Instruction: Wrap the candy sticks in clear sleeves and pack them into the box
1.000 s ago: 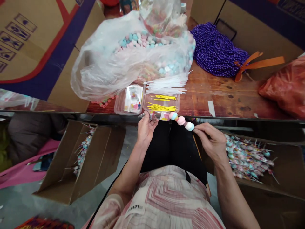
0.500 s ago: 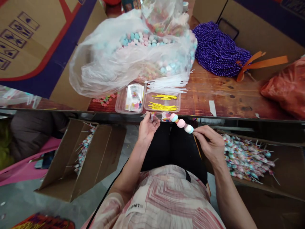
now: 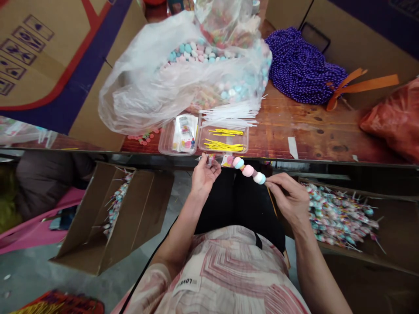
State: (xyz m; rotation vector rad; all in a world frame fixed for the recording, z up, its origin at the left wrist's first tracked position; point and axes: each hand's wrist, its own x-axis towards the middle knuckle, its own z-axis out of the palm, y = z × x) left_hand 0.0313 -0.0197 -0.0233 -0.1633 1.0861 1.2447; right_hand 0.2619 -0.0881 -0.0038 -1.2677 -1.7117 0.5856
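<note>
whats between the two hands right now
In the head view, a candy skewer spans the gap: right hand pinches its stick end; left hand holds a clear wrapper at its tip.

Pink patterned top [image 3: 225, 266], black trousers [image 3: 235, 205]

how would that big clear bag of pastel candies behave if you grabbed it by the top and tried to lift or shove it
The clear plastic bag looks thin and crinkled, so it would likely be floppy and sag. It bulges with loose pastel candies, so it is probably heavy for its film. Its mouth lies open, so candies might spill or shift if it is pushed across the wooden table.
</note>
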